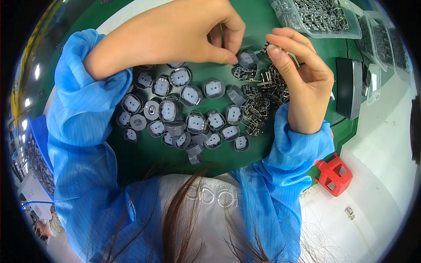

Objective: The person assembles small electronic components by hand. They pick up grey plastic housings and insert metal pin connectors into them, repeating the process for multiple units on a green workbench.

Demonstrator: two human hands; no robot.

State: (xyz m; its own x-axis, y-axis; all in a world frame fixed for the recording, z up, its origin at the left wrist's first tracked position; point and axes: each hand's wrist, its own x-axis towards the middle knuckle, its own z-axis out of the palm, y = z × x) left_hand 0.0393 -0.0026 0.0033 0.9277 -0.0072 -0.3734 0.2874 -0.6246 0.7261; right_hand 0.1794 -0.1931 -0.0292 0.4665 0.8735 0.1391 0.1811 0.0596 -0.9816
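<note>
My left hand (204, 37) reaches across the table, its thumb and fingertips closed at the edge of a round grey plastic housing (247, 59). Between the thumb and index finger of my right hand (300, 61) is a small metal clip (264, 47), held beside that housing. Below the two hands lies a loose pile of small metal clips (256, 103). To the left of the pile, many similar grey housings (190, 95) are spread over the green tabletop (144, 164). Most show a pale insert with small dark holes; some lie on their sides.
A clear plastic box (315, 33) full of metal parts stands at the far right, with more clear trays (372, 37) beside it. A black box (348, 87) sits near the right edge. Below the table's right side is a red plastic object (335, 174). At left is a blue bin (40, 140).
</note>
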